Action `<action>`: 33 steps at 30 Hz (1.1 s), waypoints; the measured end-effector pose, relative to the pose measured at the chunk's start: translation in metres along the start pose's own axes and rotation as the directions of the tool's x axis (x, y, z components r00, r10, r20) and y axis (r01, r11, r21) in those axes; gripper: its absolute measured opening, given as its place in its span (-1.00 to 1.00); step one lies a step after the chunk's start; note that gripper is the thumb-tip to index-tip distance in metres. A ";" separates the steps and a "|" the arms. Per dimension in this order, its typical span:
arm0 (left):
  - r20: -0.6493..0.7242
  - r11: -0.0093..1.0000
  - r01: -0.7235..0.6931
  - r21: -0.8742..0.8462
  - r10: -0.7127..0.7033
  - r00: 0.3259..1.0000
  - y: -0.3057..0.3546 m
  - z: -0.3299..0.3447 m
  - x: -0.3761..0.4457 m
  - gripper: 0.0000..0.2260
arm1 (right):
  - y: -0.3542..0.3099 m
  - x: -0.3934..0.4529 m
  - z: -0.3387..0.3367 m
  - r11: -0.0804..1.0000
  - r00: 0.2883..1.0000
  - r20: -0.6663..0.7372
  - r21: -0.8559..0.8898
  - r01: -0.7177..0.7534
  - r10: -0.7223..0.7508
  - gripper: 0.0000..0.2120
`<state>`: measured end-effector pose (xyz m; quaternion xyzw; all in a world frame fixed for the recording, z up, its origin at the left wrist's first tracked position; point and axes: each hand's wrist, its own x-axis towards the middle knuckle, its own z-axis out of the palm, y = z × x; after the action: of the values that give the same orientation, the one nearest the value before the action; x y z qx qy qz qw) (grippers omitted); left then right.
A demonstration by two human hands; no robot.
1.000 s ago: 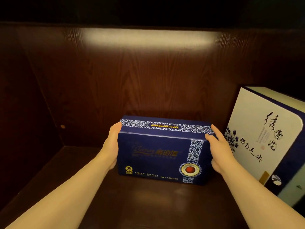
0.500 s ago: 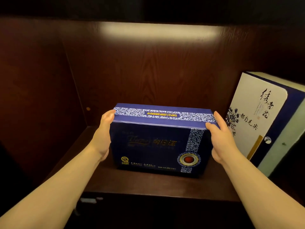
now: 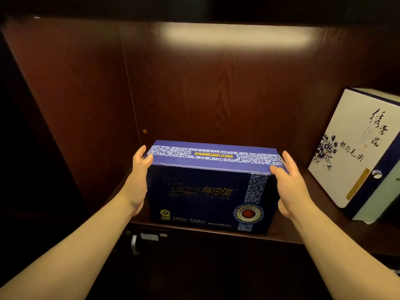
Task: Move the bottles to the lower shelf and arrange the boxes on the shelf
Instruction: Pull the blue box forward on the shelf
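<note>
A dark blue box [image 3: 207, 191] with a white floral band and a red seal stands upright near the front edge of the dark wooden shelf [image 3: 287, 232]. My left hand [image 3: 138, 180] presses flat against its left end. My right hand [image 3: 292, 187] grips its right end, thumb on the front top corner. A white and blue box [image 3: 350, 152] with black calligraphy and a blue flower leans tilted at the right of the same shelf. No bottles are in view.
The shelf bay has a wooden back panel [image 3: 216, 87] lit from above and a side wall [image 3: 82, 100] on the left. A metal hinge or handle [image 3: 140, 239] shows in the dark space below the shelf's front edge.
The blue box, held between both hands, now sits nearer the shelf's front edge. The view has pulled back, so the shelf edge and the dark space below show.
</note>
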<state>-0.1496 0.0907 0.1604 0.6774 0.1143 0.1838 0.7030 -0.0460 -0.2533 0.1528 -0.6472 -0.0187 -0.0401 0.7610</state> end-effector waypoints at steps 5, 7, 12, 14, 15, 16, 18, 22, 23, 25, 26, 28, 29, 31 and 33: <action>-0.039 0.999 0.038 -0.031 -0.039 0.998 -0.006 -0.004 0.004 -0.41 | 0.005 -0.002 -0.005 0.999 1.000 -0.008 0.017 -0.028 0.028 -0.30; -0.043 0.996 0.080 -0.025 -0.081 0.996 -0.010 -0.001 0.006 -0.63 | 0.010 -0.006 -0.007 0.998 0.998 -0.018 0.021 -0.057 0.057 -0.33; -0.090 0.982 0.187 -0.001 -0.186 0.978 -0.018 0.002 0.016 -0.78 | 0.021 -0.014 -0.001 0.996 0.996 -0.002 0.008 -0.087 0.087 -0.75; -0.092 0.981 0.192 0.007 -0.191 0.977 -0.018 0.001 0.019 -0.75 | 0.021 -0.015 0.000 0.995 0.995 -0.016 0.014 -0.096 0.096 -0.78; -0.096 0.981 0.191 0.012 -0.189 0.977 -0.018 0.000 0.020 -0.74 | 0.020 -0.015 0.002 0.995 0.995 -0.014 0.019 -0.096 0.096 -0.77; -0.098 0.981 0.191 0.018 -0.188 0.977 -0.019 -0.001 0.021 -0.71 | 0.020 -0.016 0.002 0.995 0.995 -0.010 0.024 -0.095 0.095 -0.75; -0.106 0.981 0.194 0.023 -0.190 0.976 -0.019 -0.003 0.022 -0.66 | 0.021 -0.019 0.004 0.996 0.996 -0.003 0.027 -0.089 0.089 -0.73; -0.117 0.979 0.201 0.018 -0.198 0.973 -0.019 -0.008 0.025 -0.64 | 0.023 -0.023 0.008 0.997 0.997 -0.013 0.015 -0.080 0.080 -0.66; -0.115 0.980 0.200 0.020 -0.196 0.974 -0.019 -0.009 0.026 -0.65 | 0.024 -0.023 0.008 0.997 0.997 -0.018 0.015 -0.080 0.081 -0.62; -0.115 0.980 0.199 0.019 -0.195 0.974 -0.020 -0.010 0.026 -0.66 | 0.025 -0.023 0.008 0.997 0.997 -0.019 0.011 -0.072 0.072 -0.62; -0.117 0.980 0.199 0.016 -0.196 0.974 -0.021 -0.010 0.026 -0.65 | 0.025 -0.023 0.009 0.998 0.998 -0.017 0.008 -0.062 0.062 -0.65; -0.113 0.980 0.199 0.013 -0.196 0.974 -0.021 -0.010 0.025 -0.65 | 0.023 -0.023 0.010 0.999 0.999 -0.013 0.009 -0.050 0.050 -0.69; -0.110 0.980 0.200 0.011 -0.197 0.974 -0.020 -0.009 0.025 -0.65 | 0.022 -0.023 0.011 0.999 0.999 -0.010 0.013 -0.046 0.046 -0.71; -0.115 0.979 0.203 0.002 -0.201 0.973 -0.020 -0.009 0.026 -0.67 | 0.021 -0.023 0.013 0.999 0.999 -0.007 0.018 -0.043 0.044 -0.71; -0.117 0.979 0.204 -0.002 -0.203 0.972 -0.020 -0.009 0.026 -0.69 | 0.021 -0.023 0.013 0.999 0.999 -0.012 0.011 -0.047 0.047 -0.70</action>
<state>-0.1276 0.1091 0.1427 0.6538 0.2248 0.1492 0.7069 -0.0667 -0.2359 0.1322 -0.6432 0.0009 -0.0261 0.7652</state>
